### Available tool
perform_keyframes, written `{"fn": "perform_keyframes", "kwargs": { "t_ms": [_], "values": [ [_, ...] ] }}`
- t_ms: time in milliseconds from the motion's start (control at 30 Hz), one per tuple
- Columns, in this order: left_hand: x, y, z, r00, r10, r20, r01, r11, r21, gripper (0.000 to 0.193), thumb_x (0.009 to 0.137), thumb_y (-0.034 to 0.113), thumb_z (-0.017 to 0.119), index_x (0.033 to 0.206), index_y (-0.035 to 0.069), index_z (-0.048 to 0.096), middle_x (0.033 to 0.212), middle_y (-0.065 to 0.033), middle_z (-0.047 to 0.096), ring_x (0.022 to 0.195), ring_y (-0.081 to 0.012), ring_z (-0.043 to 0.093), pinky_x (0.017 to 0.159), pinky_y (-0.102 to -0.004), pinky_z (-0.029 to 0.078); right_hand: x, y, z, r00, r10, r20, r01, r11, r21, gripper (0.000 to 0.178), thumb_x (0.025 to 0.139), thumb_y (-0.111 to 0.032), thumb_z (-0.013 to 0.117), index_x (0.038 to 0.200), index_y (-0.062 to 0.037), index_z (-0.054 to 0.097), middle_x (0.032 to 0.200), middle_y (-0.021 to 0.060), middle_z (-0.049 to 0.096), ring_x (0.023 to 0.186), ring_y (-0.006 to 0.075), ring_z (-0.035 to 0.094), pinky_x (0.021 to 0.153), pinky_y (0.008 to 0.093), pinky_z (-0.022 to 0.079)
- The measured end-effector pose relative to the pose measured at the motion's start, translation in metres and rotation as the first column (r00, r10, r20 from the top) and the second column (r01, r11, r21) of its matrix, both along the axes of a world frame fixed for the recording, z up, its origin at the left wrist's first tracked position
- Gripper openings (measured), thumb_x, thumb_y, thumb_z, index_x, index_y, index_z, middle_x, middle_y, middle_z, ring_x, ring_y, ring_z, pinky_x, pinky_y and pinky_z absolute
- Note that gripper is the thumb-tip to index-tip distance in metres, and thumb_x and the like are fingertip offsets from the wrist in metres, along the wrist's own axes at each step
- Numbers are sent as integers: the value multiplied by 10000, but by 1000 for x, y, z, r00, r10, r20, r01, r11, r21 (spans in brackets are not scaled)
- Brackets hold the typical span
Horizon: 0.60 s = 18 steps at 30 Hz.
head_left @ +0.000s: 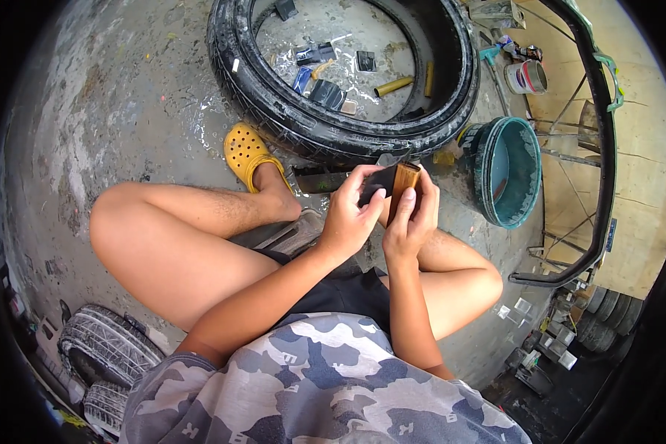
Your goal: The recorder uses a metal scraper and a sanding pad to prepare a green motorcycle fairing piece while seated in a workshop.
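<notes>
Over my lap, both hands are close together. My left hand [354,214] pinches a thin, flat black piece [378,185], its fingers and thumb closed on the edge. It could be rubber or abrasive sheet; I cannot tell which. Upright in my right hand [413,226] is a glossy golden-brown block [405,181], with a dark slot or groove at its top end. The thumb lies along its near face and the fingers wrap behind. The black piece lies right against the block's left side; whether they touch is hidden.
A large black tyre [233,92] lies flat beyond my feet, with golden tubes [394,86] and black pieces [327,95] inside its ring. To the right stand a teal bucket [483,170] of water, a white tub [522,78] and a black-framed rack [607,170]. More tyres [107,344] lie behind left.
</notes>
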State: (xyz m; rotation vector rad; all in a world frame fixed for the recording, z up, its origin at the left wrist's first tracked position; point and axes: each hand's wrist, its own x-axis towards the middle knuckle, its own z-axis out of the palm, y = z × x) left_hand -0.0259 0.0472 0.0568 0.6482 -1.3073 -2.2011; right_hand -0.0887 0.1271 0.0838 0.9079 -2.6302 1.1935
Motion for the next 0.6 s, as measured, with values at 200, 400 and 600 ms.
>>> {"fn": "perform_keyframes", "kwargs": {
  "t_ms": [200,400,600],
  "values": [
    [-2,1,8,998,1,-56,-10,987,-160,383,897,-48,515,1279,-25,507,1092,-129,648,1068,-200,628,932,-307,476,-4,3,0,995,15,-102,-19,999,-41,361,953,-54,468,1281,96,495,1039,235,594,907,341,593,812,396,473],
    [4,-4,7,969,-248,17,246,951,-186,470,941,-32,486,1404,-59,412,1383,-169,511,1206,-161,525,996,-286,430,-6,7,-2,982,27,-186,-30,999,-13,361,943,-27,460,1278,107,492,1044,236,592,920,344,580,832,408,462],
    [8,-8,2,939,-313,-143,303,949,-86,475,997,174,398,1394,-87,408,1432,-172,465,1330,-185,427,1107,-352,321,-5,6,-3,997,-37,-61,32,996,-78,367,966,-74,431,1291,83,498,1027,217,589,923,321,579,840,398,453]
  ]
}}
